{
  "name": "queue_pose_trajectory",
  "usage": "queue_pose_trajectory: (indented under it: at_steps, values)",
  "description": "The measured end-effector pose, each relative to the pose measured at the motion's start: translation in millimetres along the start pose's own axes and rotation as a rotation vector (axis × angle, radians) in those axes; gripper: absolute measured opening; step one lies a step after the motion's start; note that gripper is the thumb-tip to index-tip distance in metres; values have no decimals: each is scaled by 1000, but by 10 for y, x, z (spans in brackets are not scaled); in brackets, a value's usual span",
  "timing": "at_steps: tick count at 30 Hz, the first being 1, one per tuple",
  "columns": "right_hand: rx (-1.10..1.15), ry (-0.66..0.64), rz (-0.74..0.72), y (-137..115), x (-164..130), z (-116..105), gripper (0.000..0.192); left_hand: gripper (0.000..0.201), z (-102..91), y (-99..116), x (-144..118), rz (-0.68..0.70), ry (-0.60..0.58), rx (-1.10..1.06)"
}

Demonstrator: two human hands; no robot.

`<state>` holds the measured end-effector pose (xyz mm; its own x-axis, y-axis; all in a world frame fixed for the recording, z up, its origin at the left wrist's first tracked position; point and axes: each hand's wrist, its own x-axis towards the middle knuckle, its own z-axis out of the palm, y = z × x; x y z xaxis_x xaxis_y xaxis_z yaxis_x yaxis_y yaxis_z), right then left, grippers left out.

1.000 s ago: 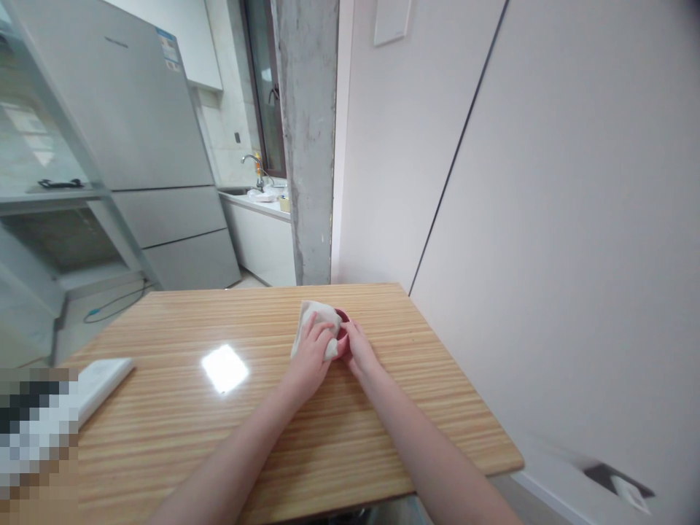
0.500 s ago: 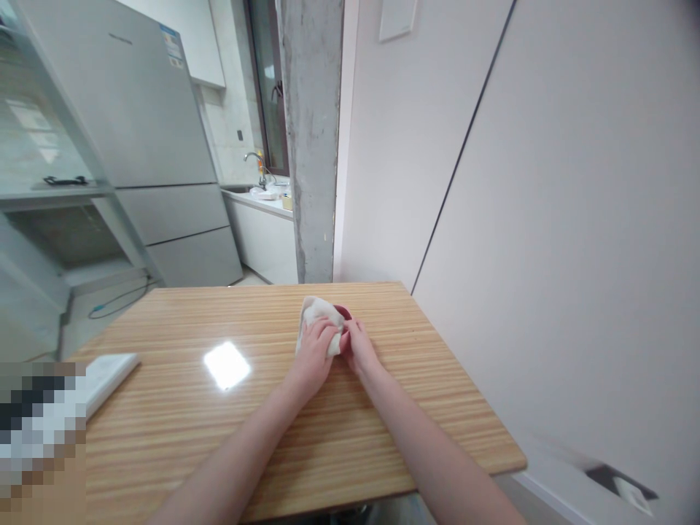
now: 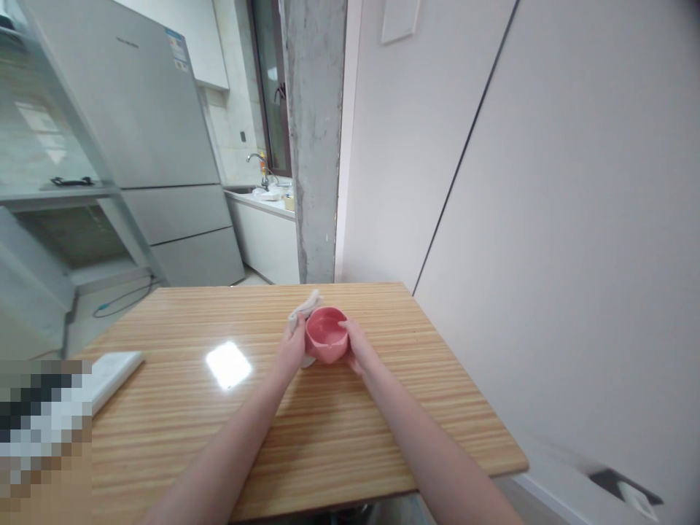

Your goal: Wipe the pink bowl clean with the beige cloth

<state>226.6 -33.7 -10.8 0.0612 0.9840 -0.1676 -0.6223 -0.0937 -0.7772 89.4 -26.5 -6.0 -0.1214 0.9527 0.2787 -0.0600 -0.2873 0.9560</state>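
A pink bowl is held between my two hands over the wooden table, its hollow tilted toward me. My right hand grips the bowl's right side, with the thumb over the rim. On the other side, my left hand is closed on a white cloth, which sticks out above the fingers and lies against the bowl's left wall. A bit of the cloth also shows beneath the bowl. Most of the left fingers are hidden behind the bowl and cloth.
At the table's left edge lies a white flat object, partly pixelated. A white wall runs along the right side. Beyond the table stand a concrete pillar, a grey refrigerator and a sink counter with a faucet.
The cloth has come out of the bowl and moved to its left side with my left hand. The bowl has turned, so its inside now faces me.
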Motion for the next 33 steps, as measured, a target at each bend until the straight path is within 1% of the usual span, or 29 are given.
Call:
queue_pose_trajectory:
  at_steps: [1, 2, 3, 5, 7, 8, 9, 11, 13, 15, 17, 21, 23, 25, 29, 31, 33]
  values:
    - [5, 13, -22, 6, 2, -1, 22, 49, 51, 20, -44, 33, -83, -2]
    - [15, 35, -41, 5, 4, -5, 22, 49, 104, 37, -89, 45, -133, 3]
    - [30, 69, -61, -3, 7, -11, 22, 49, 153, 46, -132, 54, -159, 15]
    - [65, 159, -127, -34, 6, -23, 25, 51, 230, 33, -203, 121, -204, 57]
    - [86, 221, -194, -67, -7, -21, 28, 53, 271, -13, -243, 210, -218, 116]
    - [87, 225, -214, -77, -17, -12, 29, 54, 278, -41, -250, 244, -210, 144]
    - [81, 209, -220, -81, -28, 1, 31, 55, 277, -67, -248, 259, -196, 164]
    - [59, 146, -206, -69, -49, 38, 38, 54, 250, -106, -221, 233, -154, 171]
    - [26, 93, -156, -43, -62, 73, 43, 52, 194, -122, -168, 167, -84, 141]
    - [-23, 70, -61, -26, -70, 91, 44, 49, 120, -117, -102, 117, -2, 118]
    - [-75, 46, 54, -32, -84, 85, 43, 48, 52, -92, -41, 94, 30, 91]
    - [-198, -110, 233, -83, -125, 36, 42, 46, 8, -6, 14, 50, -74, 6]
    - [-230, -124, 263, -90, -127, 17, 39, 44, 38, 24, 1, 29, -116, -10]
    - [-199, -51, 223, -71, -104, 6, 35, 45, 91, 26, -38, 31, -132, -20]
    - [-47, 146, 36, -4, -29, -7, 34, 48, 201, -37, -140, 75, -154, -17]
    - [-1, 150, -12, 16, -17, -5, 36, 49, 220, -70, -159, 103, -150, -19]
    - [-16, 81, 11, 21, -33, 12, 39, 50, 197, -95, -132, 111, -93, -34]
